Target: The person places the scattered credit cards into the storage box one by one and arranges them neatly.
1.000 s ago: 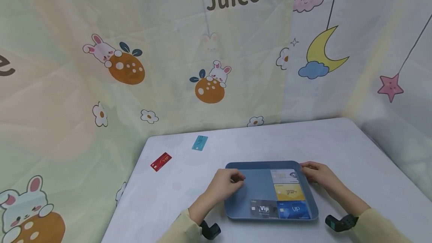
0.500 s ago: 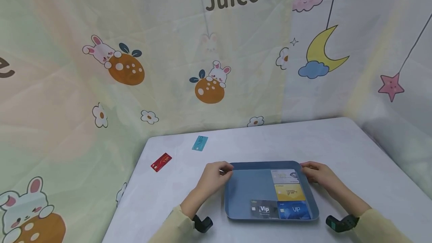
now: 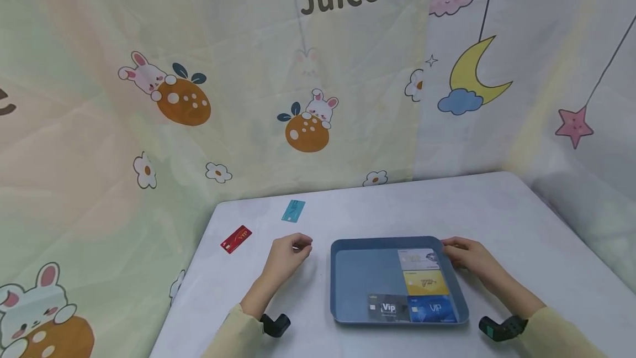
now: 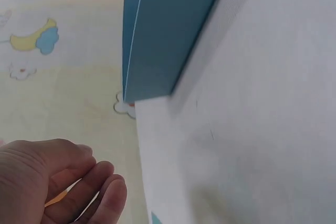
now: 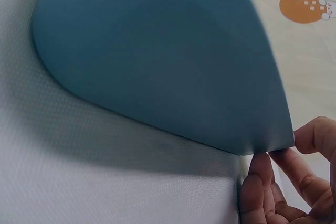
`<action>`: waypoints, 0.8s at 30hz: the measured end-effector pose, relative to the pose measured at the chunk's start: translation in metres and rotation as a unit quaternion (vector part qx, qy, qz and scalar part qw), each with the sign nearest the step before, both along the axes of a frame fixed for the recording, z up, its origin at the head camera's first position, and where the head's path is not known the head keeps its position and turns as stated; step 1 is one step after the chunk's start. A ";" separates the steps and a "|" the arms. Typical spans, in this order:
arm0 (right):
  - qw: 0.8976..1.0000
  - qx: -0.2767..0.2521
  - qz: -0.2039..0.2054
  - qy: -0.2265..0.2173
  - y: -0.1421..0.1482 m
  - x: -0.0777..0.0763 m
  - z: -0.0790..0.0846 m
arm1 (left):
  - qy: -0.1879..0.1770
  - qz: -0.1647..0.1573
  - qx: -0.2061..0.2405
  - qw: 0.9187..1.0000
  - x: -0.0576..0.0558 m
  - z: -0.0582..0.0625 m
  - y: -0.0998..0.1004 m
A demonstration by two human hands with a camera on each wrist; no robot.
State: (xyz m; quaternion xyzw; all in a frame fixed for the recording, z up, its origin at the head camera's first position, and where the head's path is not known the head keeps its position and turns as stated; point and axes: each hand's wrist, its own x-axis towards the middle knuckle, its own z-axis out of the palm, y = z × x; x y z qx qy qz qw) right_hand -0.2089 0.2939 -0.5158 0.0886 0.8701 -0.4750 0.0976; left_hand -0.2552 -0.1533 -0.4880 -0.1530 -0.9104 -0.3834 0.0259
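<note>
Blue tray (image 3: pixel 365 275) sits near-centre on the white tabletop (image 3: pixel 497 214), w/ four cards along its right and near side: white (image 3: pixel 418 259), yellow (image 3: pixel 426 282), blue VIP (image 3: pixel 433 309), dark VIP (image 3: pixel 387 308). Right hand (image 3: pixel 467 256) rests at the tray's far right corner, fingers (image 5: pixel 257 182) touching the rim, lightly bent, not clamped. Left hand (image 3: pixel 288 250) hovers left of the tray, fingers loosely curled, holding nothing. Closest loose cards: red card (image 3: pixel 236 238) and teal card (image 3: pixel 293 210), far-left, well apart from the tray. Imo: approach the red card low, slide a fingertip under an edge, pinch thin; keep the right hand steadying the tray so the laid cards don't shift.
</note>
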 end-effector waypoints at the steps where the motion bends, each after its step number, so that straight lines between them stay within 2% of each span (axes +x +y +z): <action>1: 1.000 0.001 -0.001 0.000 0.000 0.000 0.000 | -0.001 0.006 0.000 1.000 0.000 0.000 -0.004; 13: 1.000 0.002 -0.006 0.002 -0.002 -0.001 0.002 | -0.018 0.066 -0.006 0.998 -0.009 -0.002 -0.035; 24: 1.000 0.002 -0.002 0.005 0.000 -0.001 0.001 | -0.013 0.117 -0.018 0.993 -0.015 -0.001 -0.061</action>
